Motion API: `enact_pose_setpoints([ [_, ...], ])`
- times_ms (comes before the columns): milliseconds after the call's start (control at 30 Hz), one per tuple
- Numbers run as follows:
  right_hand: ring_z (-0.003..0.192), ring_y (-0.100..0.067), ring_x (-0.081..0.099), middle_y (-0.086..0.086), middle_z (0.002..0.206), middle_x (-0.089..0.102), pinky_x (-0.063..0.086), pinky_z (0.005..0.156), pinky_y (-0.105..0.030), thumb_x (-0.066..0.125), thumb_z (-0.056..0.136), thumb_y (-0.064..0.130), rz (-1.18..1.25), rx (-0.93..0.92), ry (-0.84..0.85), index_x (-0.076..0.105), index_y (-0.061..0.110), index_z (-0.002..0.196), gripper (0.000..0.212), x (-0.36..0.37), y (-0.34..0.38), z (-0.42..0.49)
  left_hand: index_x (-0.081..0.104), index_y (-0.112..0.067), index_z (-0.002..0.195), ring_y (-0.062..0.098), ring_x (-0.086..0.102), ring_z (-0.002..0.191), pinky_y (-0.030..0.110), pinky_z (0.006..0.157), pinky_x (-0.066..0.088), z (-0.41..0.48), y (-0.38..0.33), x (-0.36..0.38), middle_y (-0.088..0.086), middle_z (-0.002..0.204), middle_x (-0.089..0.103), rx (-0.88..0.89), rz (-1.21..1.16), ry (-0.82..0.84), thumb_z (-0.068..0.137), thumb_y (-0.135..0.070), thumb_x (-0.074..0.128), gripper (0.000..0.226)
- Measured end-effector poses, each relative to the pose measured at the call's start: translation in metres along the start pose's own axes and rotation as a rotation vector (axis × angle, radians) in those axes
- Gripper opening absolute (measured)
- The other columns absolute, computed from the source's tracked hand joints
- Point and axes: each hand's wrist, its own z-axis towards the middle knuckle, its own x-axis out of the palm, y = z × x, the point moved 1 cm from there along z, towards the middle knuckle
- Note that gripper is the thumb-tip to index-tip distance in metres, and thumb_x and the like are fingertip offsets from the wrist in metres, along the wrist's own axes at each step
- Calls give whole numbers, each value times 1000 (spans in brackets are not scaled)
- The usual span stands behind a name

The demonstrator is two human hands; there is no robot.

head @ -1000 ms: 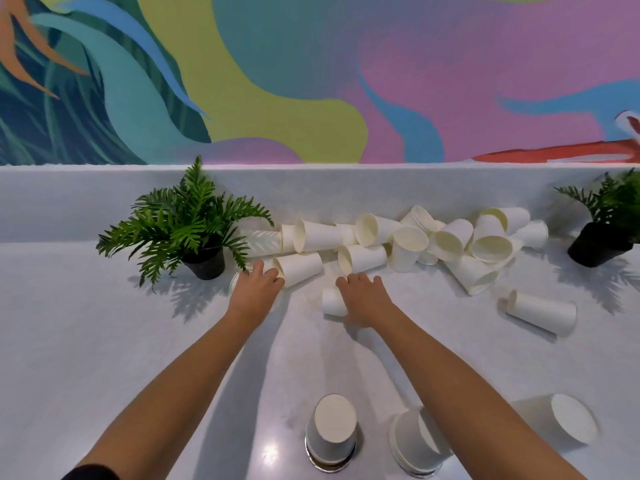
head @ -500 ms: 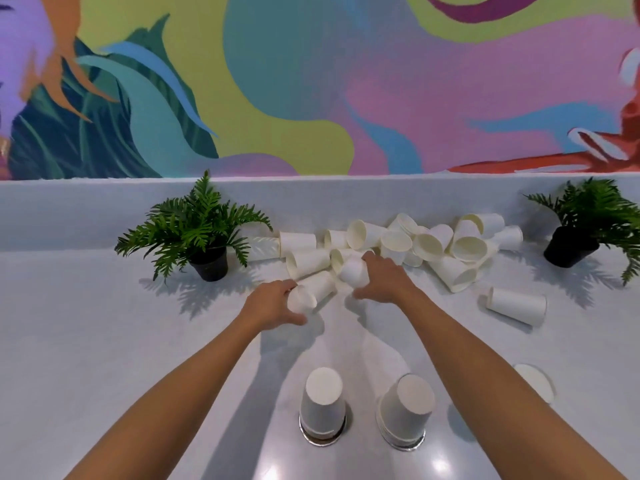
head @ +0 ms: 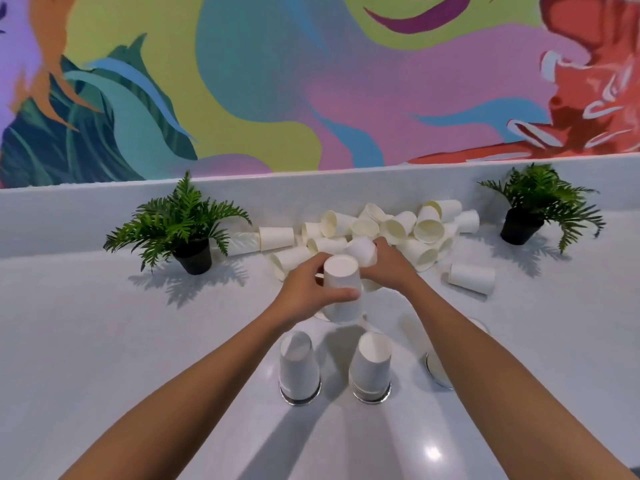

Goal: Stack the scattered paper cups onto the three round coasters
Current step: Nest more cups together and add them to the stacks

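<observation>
We've got the left hand (head: 308, 292) wrapped round an upturned cup (head: 341, 276), thumb across its front, held in the air above the counter (head: 104, 341) just behind the two stacks. The right hand (head: 393, 268) grips a second cup (head: 362, 252) right beside it; those fingers are mostly hidden, so we can't tell how tight. Loose pile (head: 398, 230) lies at the back btw the left plant (head: 180, 223) & the right plant (head: 540, 202), w/ a stray cup (head: 471, 278) off to the right. Left stack (head: 299, 367) sits mouth-down on the left coaster (head: 300, 400), middle stack (head: 372, 367) on the middle coaster (head: 372, 399); the third coaster (head: 437, 374) is partly under the right forearm & looks bare, tho we can't be sure. Our read: placing step. Bring one cup mouth-down straight over a stack top, centre it, lower w/o squeezing (paper walls dent easily), release only once it's seated. Do one hand at a time so arms don't cross & clip the neighbouring stack.
</observation>
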Motion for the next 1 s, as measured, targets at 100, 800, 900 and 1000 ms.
enact_pose_setpoints([
  [100, 106, -19, 51, -1, 120, 52, 41, 81, -31, 82, 72, 34, 132, 68, -47, 40, 10, 132, 77, -14, -13, -10, 59, -31, 117, 8, 61, 101, 26, 85, 53, -18, -11, 19, -15, 112, 65, 31, -11, 100, 65, -35, 86, 59],
  [800, 110, -21, 56, -2, 123, 55, 53, 91, -40, 80, 59, 48, 542, 39, -16, 40, 24, 131, 86, -37, -26, -89, 27, -28, 145, 23, 47, 125, 27, 91, 43, -53, 6, 62, 2, 141, 46, -128, 329, 306, 57, -22, 91, 108],
  [900, 107, -17, 57, 1, 119, 56, 52, 85, -35, 77, 63, 42, 531, -52, 53, 40, 24, 130, 79, -29, -15, -111, 32, -24, 143, 23, 50, 122, 33, 95, 48, -52, 0, 41, 6, 139, 48, -150, 284, 265, 61, -12, 87, 99],
  [1000, 109, -16, 56, 2, 120, 55, 52, 88, -35, 76, 66, 42, 449, -109, 104, 40, 26, 127, 72, -17, -7, -125, 44, -23, 135, 21, 55, 111, 33, 86, 53, -50, -10, 28, 4, 130, 54, -133, 141, 105, 76, -1, 71, 69],
])
